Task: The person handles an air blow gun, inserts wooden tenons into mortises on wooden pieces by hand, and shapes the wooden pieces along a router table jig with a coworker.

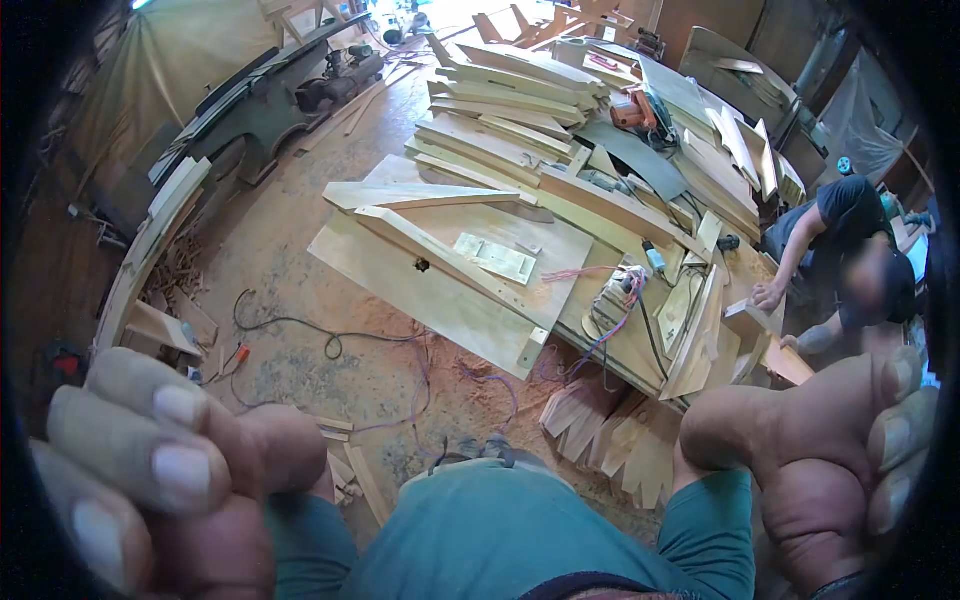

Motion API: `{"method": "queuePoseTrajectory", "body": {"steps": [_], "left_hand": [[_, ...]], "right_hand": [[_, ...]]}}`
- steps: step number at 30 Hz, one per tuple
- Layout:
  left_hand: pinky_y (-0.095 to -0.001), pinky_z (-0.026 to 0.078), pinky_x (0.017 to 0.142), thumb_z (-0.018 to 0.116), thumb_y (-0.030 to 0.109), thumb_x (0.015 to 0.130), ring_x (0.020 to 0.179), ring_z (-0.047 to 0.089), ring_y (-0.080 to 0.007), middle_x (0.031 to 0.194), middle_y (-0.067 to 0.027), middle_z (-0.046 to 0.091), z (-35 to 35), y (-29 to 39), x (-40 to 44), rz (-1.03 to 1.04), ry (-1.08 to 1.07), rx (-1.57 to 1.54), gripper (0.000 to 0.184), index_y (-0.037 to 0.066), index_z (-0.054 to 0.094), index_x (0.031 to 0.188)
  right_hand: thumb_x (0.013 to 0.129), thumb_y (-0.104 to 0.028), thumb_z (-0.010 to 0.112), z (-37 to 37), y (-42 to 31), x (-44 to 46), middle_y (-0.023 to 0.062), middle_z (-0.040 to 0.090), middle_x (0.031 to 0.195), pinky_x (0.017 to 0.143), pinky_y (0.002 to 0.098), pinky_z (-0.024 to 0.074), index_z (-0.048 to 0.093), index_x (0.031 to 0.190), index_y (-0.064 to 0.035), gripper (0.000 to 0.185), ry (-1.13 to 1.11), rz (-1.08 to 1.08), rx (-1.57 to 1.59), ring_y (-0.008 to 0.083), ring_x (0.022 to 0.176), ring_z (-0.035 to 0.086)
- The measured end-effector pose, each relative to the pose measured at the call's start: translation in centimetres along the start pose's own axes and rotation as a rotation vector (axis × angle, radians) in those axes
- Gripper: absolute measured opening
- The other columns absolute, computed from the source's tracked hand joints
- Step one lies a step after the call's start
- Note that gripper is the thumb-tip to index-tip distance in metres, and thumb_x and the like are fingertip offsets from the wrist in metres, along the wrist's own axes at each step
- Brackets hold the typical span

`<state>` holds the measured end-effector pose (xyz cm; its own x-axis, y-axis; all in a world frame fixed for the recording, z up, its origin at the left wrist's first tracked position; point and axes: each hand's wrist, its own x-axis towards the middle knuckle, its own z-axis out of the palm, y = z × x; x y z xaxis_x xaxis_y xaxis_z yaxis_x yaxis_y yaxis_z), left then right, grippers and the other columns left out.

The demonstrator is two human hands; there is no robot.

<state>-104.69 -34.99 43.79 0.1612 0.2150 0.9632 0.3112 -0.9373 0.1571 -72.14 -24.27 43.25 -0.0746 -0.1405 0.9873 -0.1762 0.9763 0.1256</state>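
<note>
Both hands are raised close to the camera, at the lower corners of the view. My left hand [165, 460] has its fingers curled toward the palm; whether anything is inside is hidden. On the right, my right hand [830, 450] also has bent fingers, partly cut off by the dark lens edge, and its grip cannot be made out. Neither hand touches the wood. Beyond them lies a plywood sheet [385, 262] with a long wooden piece [440, 252] and a small pale block [494, 258] on it.
Stacked boards [520, 90] reach to the back. A power tool [645, 112] rests among them. Cables [300, 325] cross the dusty floor. At the right, a co-worker [850, 230] bends over wood. A machine bench [265, 100] stands at the left.
</note>
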Motion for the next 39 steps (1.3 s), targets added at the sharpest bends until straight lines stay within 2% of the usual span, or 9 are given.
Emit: {"method": "queuePoseTrajectory", "body": {"steps": [7,16,20,25,28,30,32,33,39], "left_hand": [[-0.0349,0.048,0.072,0.057,0.037,0.097,0.086,0.059,-0.0232,0.105,-0.0136,0.064,2.1,-1.0,-1.8,-0.092,0.022,-0.106,0.036,0.003,0.056,0.11],[-0.033,0.053,0.064,0.063,0.019,0.095,0.074,0.06,-0.022,0.093,-0.0136,0.061,2.9,-1.7,-3.0,-0.342,-0.025,-0.098,0.021,0.007,0.051,0.106],[-0.0301,0.057,0.071,0.067,0.016,0.093,0.076,0.063,-0.0241,0.094,-0.0167,0.062,5.6,-3.9,-1.5,-0.399,-0.174,0.038,0.028,0.007,0.051,0.115],[-0.0276,0.052,0.075,0.071,-0.001,0.081,0.086,0.065,-0.0166,0.09,-0.0131,0.068,9.7,-7.6,-4.1,-0.804,0.138,-0.123,0.013,-0.002,0.066,0.093],[-0.0236,0.05,0.063,0.068,-0.001,0.085,0.071,0.062,-0.0101,0.079,-0.0052,0.066,9.2,-11.9,-5.5,-1.053,-0.042,-0.062,0.011,-0.004,0.067,0.096],[-0.0231,0.049,0.058,0.069,0.0,0.086,0.064,0.061,-0.0098,0.074,-0.0039,0.065,8.8,-14.4,-5.5,-0.968,-0.046,-0.101,0.011,-0.004,0.067,0.096],[-0.0264,0.05,0.06,0.071,0.008,0.087,0.064,0.063,-0.0111,0.076,-0.0041,0.068,7.1,-16.0,-3.8,-0.884,-0.131,0.063,0.015,-0.003,0.069,0.097],[-0.0278,0.054,0.069,0.066,0.012,0.092,0.079,0.066,-0.0156,0.092,-0.0094,0.071,5.8,-16.1,-2.3,-0.928,-0.18,0.214,0.02,-0.003,0.068,0.105],[-0.0281,0.055,0.07,0.064,0.014,0.092,0.08,0.066,-0.0159,0.094,-0.0101,0.069,-0.4,-17.0,1.9,-0.823,-0.46,0.555,0.021,-0.003,0.067,0.105]], "right_hand": [[0.098,-0.046,0.058,-1.5,0.0,-0.5,0.0025,0.063,0.1,0.085,0.0449,0.0486,0.06,0.114,-0.0086,0.041,-0.007,0.065,0.033,0.0243,0.094,0.061],[0.1,-0.041,0.059,0.1,-1.2,-4.4,-0.0029,0.063,0.103,0.084,0.0424,0.047,0.061,0.115,-0.0151,0.03,-0.038,0.527,0.075,0.0211,0.098,0.059],[0.097,-0.037,0.063,-0.6,1.5,-4.7,0.0055,0.066,0.09,0.067,0.0427,0.0518,0.066,0.1,-0.0078,0.03,-0.233,0.606,-0.018,0.024,0.08,0.064],[0.091,-0.013,0.07,1.8,3.9,-11.1,0.013,0.069,0.079,0.065,0.0324,0.0547,0.065,0.093,0.0015,0.015,-0.071,1.006,0.024,0.0203,0.071,0.068],[0.09,-0.003,0.067,2.5,7.4,-15.0,0.0128,0.07,0.083,0.066,0.0297,0.0526,0.067,0.096,0.0013,0.008,-0.153,1.292,0.188,0.0159,0.076,0.068],[0.093,-0.012,0.067,2.9,9.7,-14.9,0.0054,0.071,0.08,0.07,0.0275,0.0499,0.07,0.089,0.0021,0.015,-0.241,1.201,0.096,0.0122,0.071,0.064],[0.093,-0.018,0.067,2.9,11.6,-12.5,0.0062,0.072,0.082,0.073,0.0304,0.0513,0.071,0.089,0.0006,0.02,-0.274,1.049,-0.08,0.0167,0.069,0.066],[0.093,-0.018,0.067,3.0,12.9,-11.4,0.0062,0.072,0.082,0.073,0.0303,0.0513,0.071,0.089,0.0005,0.02,-0.284,0.966,-0.161,0.0166,0.069,0.066],[0.093,-0.018,0.067,4.9,14.9,-8.3,0.0062,0.072,0.083,0.073,0.0298,0.0512,0.071,0.091,0.0,0.019,-0.324,0.685,-0.313,0.0159,0.071,0.065]]}}
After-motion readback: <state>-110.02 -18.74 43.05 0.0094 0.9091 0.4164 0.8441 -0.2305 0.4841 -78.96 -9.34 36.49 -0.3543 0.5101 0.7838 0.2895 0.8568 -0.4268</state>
